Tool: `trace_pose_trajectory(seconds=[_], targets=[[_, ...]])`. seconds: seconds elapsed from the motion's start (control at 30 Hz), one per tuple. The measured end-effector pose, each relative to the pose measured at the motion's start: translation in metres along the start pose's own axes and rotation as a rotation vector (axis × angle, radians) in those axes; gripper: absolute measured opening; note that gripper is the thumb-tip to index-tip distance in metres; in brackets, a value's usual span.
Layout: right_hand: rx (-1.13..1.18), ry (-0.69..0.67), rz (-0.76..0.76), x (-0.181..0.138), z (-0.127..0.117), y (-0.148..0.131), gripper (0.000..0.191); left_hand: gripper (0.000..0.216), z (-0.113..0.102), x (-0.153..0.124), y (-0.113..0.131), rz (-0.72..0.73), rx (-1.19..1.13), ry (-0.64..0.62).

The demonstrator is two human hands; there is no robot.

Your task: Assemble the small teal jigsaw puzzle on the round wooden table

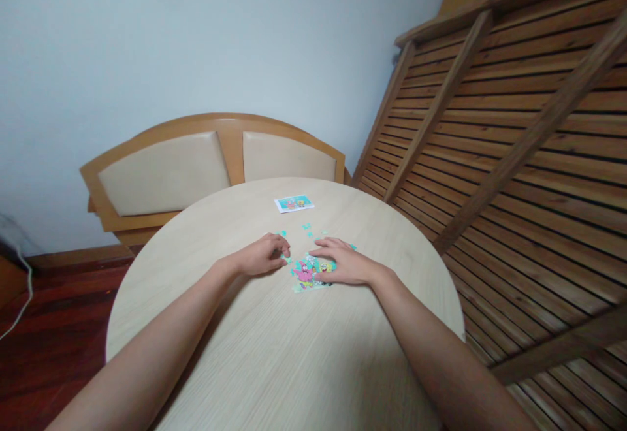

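Puzzle [304, 275], partly joined, lies flat on a round bench [264, 359], between the two hands. Right hand [349, 264] over its right side, fingers spread, thumb down across the printed figures; grip released. Left hand [264, 255] just beside the puzzle's left edge, fingers curled close to a small turquoise piece [287, 259]; cannot tell whether that grip holds it. More loose pieces [306, 226] lie beyond the hands. Farther back, a printed card [294, 204].
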State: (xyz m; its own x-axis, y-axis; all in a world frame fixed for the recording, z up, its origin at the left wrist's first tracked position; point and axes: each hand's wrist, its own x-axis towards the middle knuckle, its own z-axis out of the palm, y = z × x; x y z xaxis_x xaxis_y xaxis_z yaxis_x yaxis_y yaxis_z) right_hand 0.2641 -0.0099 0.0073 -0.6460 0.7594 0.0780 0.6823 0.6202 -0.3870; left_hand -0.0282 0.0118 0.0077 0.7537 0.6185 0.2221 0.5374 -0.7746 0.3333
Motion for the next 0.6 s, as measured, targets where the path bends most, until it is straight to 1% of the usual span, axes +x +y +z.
trace_pose_trajectory(seconds=[0.23, 0.3, 0.47, 0.6], targets=[[0.010, -0.010, -0.009, 0.000, -0.001, -0.003, 0.077, 0.017, 0.002, 0.002, 0.005, -0.020, -0.081, 0.064], [0.006, -0.013, -0.005, 0.000, -0.001, -0.003, 0.076, 0.018, 0.001, 0.004, 0.008, -0.046, -0.104, 0.058], [0.005, -0.021, 0.005, 0.000, -0.002, -0.006, 0.076, 0.009, 0.003, 0.006, 0.013, -0.091, -0.217, 0.039], [0.012, -0.025, -0.004, 0.000, -0.003, -0.008, 0.077, 0.018, 0.008, 0.009, 0.019, -0.113, -0.335, 0.135]])
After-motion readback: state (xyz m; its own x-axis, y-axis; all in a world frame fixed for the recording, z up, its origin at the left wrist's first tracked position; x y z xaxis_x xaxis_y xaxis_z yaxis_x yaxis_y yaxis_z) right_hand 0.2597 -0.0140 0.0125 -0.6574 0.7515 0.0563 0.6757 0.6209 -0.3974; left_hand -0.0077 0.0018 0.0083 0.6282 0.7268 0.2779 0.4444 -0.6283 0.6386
